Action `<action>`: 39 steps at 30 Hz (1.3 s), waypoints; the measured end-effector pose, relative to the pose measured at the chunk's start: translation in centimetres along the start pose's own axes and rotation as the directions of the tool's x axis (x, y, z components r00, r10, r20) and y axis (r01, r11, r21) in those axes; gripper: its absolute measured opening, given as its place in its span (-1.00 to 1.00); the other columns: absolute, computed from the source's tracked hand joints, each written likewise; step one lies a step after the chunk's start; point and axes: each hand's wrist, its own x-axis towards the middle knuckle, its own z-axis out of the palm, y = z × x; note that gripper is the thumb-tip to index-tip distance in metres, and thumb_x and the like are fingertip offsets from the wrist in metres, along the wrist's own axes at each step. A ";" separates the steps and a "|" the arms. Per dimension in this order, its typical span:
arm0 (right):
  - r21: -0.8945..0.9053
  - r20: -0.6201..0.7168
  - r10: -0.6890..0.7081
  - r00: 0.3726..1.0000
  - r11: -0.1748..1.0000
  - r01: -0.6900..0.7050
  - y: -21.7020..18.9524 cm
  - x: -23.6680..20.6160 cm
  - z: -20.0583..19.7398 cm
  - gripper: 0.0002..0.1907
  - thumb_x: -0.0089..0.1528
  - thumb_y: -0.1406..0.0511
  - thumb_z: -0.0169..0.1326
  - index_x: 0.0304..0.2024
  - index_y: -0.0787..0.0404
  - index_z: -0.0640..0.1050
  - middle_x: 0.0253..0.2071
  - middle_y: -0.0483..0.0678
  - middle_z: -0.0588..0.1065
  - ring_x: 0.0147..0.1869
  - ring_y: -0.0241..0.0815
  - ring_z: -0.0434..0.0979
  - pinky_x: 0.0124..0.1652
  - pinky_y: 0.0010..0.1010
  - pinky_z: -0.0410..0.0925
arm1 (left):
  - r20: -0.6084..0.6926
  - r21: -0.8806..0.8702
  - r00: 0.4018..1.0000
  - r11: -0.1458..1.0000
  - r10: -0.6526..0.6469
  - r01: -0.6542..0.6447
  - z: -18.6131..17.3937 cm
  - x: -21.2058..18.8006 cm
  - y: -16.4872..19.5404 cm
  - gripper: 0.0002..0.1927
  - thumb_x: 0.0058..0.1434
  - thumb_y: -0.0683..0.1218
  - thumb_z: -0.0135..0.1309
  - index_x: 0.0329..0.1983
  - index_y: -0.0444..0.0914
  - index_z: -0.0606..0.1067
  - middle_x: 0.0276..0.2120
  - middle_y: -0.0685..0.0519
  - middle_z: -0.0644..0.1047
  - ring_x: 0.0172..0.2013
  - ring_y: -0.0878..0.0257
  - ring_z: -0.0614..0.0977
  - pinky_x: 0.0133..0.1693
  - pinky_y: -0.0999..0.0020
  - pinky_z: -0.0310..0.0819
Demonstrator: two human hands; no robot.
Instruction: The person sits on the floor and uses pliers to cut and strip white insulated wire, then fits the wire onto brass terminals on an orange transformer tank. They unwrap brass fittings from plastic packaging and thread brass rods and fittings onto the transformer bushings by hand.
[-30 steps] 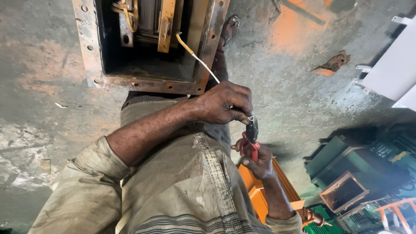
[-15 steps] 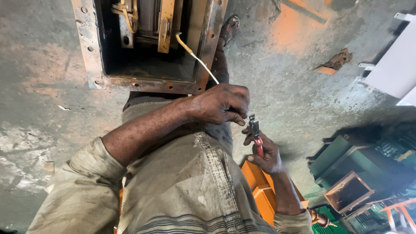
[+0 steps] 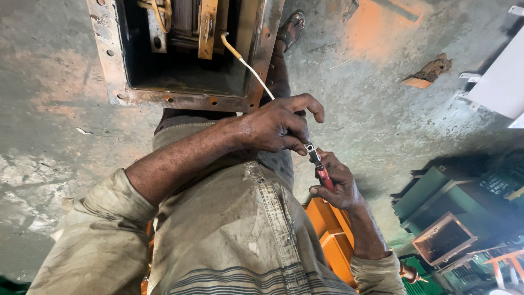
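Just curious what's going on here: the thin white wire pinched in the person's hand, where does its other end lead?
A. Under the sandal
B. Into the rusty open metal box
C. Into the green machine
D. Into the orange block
B: the thin white wire runs from the left hand up over the rim into the rusty open metal box.

The white wire's [image 3: 256, 76] near end is being hidden under the left hand [image 3: 278, 127]. Most of the red-handled tool [image 3: 321, 167] is being covered by the right hand [image 3: 337, 183]. The rusty metal box [image 3: 185, 52] is being cut off by the top edge, and the orange object [image 3: 330, 235] is being masked by the shirt.
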 end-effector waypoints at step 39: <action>-0.729 -0.288 -0.326 0.900 0.684 0.015 -1.3 1.5 2.2 -0.68 -0.08 0.32 0.51 -0.48 0.18 0.55 -0.30 -0.06 0.29 0.07 0.14 0.37 0.09 0.05 0.34 | 0.079 0.009 0.997 1.000 0.011 -0.012 -0.8 0.4 0.7 -0.78 0.07 -0.23 0.39 -0.21 -0.25 0.65 -0.05 0.03 0.50 -0.04 0.19 0.61 -0.07 0.31 0.56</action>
